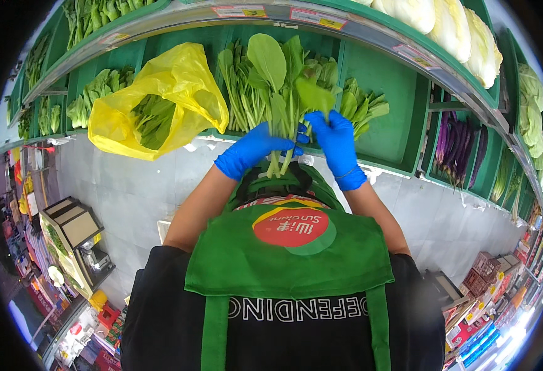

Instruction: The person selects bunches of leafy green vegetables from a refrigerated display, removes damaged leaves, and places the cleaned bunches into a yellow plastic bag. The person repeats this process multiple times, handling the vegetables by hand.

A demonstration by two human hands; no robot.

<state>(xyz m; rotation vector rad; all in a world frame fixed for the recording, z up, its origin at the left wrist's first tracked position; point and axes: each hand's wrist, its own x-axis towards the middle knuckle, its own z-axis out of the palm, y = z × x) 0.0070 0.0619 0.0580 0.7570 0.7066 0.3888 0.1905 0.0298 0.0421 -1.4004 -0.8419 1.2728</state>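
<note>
Green fabric apron (284, 260) nearest; left blue-gloved hand (253, 151) fingers clamped on leafy green vegetable bunch (277, 80) stems; right blue-gloved hand (336, 145) fingers pinching leaf; yellow plastic bag (185, 80) at green shelf (401, 123) front edge.

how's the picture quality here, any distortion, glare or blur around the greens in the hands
Head view: strong fisheye, the shelf edge bows and a black rim frames the corners. Lighting is even and bright; the greens, left hand and right hand are sharp. The yellow bag glows translucent. Glare washes out the lower right; rim detail is smeared.
</note>
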